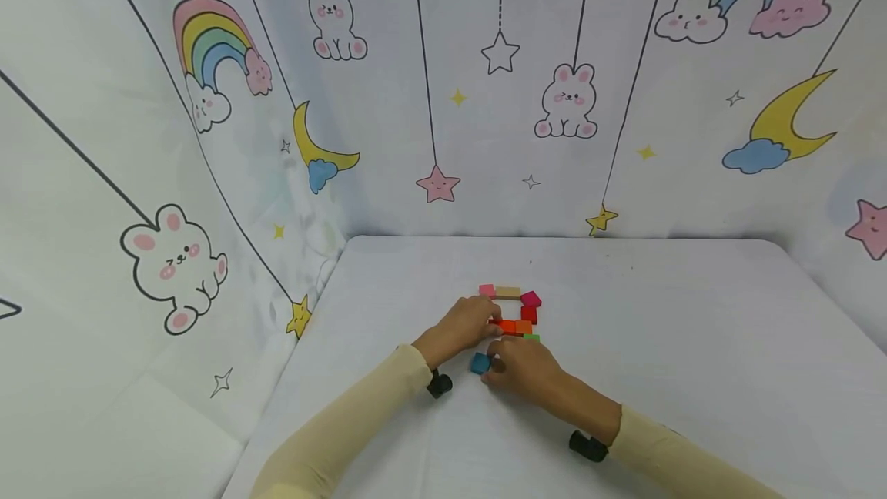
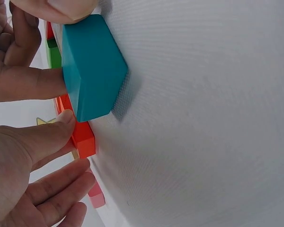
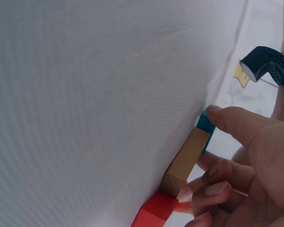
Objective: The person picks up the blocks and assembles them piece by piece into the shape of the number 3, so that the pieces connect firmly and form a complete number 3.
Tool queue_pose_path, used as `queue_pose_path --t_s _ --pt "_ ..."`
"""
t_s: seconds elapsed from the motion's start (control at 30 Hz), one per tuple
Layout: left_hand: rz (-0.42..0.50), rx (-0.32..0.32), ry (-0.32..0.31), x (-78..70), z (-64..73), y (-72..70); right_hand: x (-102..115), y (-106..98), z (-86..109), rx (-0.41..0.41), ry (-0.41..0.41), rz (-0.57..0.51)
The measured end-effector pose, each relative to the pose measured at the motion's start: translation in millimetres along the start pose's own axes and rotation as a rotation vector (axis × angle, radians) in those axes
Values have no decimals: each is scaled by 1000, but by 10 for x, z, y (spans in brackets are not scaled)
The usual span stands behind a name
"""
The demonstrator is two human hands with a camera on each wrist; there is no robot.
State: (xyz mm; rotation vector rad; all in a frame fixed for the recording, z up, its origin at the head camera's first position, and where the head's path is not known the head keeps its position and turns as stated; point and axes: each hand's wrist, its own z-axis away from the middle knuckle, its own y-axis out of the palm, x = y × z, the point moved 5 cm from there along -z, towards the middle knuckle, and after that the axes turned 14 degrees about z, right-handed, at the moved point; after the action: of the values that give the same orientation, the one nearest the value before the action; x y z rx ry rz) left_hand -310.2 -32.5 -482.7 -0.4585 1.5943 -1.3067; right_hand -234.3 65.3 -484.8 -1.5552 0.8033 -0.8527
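In the head view my left hand is at the left end of a row of orange blocks. Its thumb and index finger pinch the red-orange end block, as the left wrist view shows. The other left fingers stay loosely spread. My right hand pinches a teal-blue block with several angled sides, just in front of the row. In the right wrist view, the right thumb lies on this teal block, beside a wooden block. Part of the orange row is hidden behind my hands.
Behind the row lie a pink block, a tan block, a crimson five-sided block and a red block. A green block shows by my right hand. White cloth covers the table; a printed curtain hangs behind.
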Motion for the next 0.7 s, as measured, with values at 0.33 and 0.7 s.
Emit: queue_pose_path --t_s 0.33,0.7 --pt "6 -8 13 -8 0 -4 -2 2 14 -4 4 -8" --pt "6 -11 10 -20 13 -11 -12 7 35 0 16 19"
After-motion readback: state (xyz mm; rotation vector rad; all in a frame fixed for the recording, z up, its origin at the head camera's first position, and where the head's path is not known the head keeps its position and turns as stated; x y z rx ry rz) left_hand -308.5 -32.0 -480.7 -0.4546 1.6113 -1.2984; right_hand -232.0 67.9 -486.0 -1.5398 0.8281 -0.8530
